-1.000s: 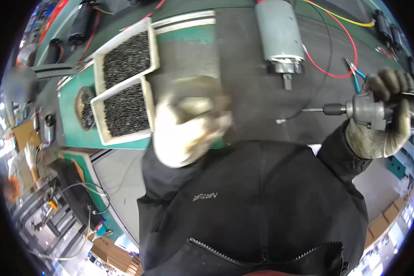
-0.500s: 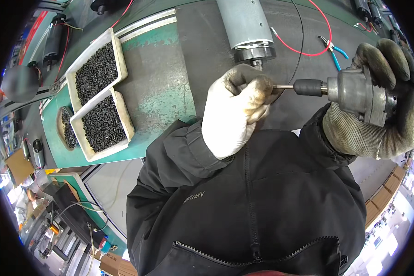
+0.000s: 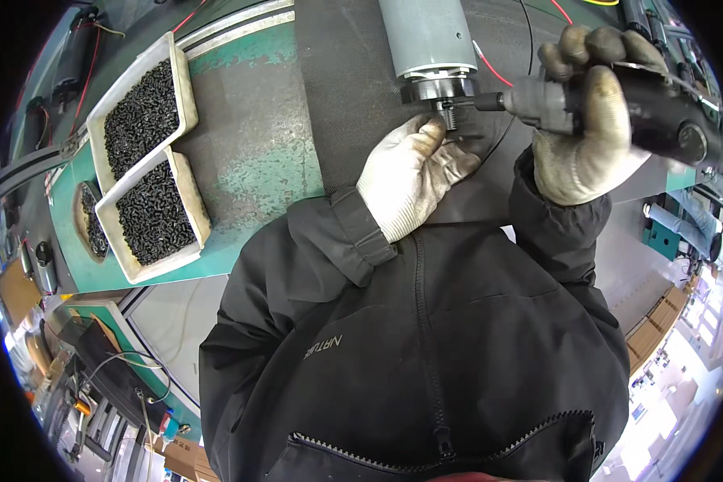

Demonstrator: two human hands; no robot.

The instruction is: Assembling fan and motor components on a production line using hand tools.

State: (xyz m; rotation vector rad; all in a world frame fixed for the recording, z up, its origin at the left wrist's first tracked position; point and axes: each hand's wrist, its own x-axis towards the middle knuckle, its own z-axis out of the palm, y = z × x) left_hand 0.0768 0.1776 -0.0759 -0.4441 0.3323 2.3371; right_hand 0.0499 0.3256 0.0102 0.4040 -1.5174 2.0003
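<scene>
A grey cylindrical motor (image 3: 428, 36) lies at the top centre, its black end collar (image 3: 440, 87) and short threaded shaft (image 3: 450, 120) facing me. My right hand (image 3: 590, 120), in a soiled white knit glove, is wrapped round a power screwdriver (image 3: 655, 112) with a grey metal nose. Its bit points left, and the tip meets the side of the shaft just below the collar. My left hand (image 3: 410, 177), gloved too, is cupped under the shaft end, thumb and fingers apart. A fingertip is at the shaft's lower end. Whether anything small lies in that palm is unclear.
Two white trays (image 3: 186, 96) of small black screws stand at the left, beside a round dish (image 3: 83, 221) of similar pieces. A worn green and grey mat (image 3: 257, 153) covers that part of the bench. Red and black wires run behind the screwdriver. More motors lie at the far left.
My right hand has brought the screwdriver up and left to the shaft. My left hand has let go of the bit tip and opened below the shaft. The whole view has shifted slightly.
</scene>
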